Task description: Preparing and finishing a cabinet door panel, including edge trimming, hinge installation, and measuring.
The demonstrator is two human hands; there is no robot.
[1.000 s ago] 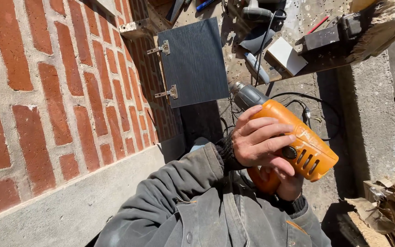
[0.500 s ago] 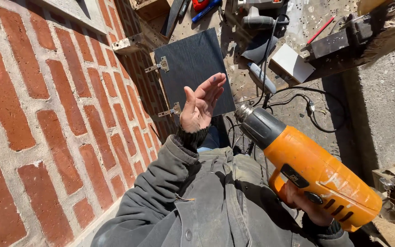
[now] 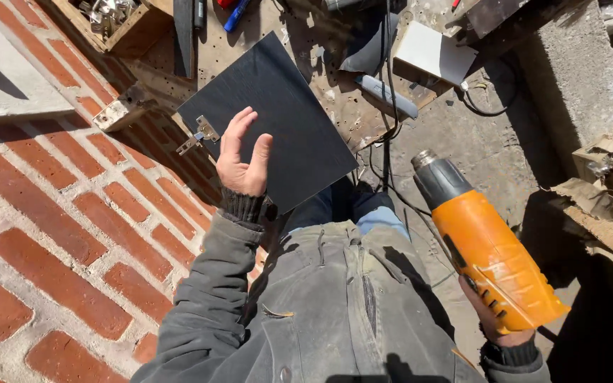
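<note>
A: What has the right hand got?

B: A heat gun, orange body with a dark nozzle. The fingers are wrapped round its rear end, only partly in view under the casing. The nozzle points up and away from the person, toward the panel

A: And the left hand?

B: It is laid flat against a dark panel, fingers spread fairly wide and straight, thumb out to the side. It touches the panel's lower left part and clasps nothing

A: Where does the panel sit?

B: It leans by a brick wall, its left edge next to the bricks. Two metal hinges show at that edge: one just left of the left hand, another farther up the wall from the panel

A: Anything else near the panel?

B: Beyond its far corner lie a white block and a grey tube. A black cord runs down past the panel's right corner. Well right of the panel, past the heat gun, is torn cardboard. A wooden box of metal parts stands above the panel, by the wall
</note>
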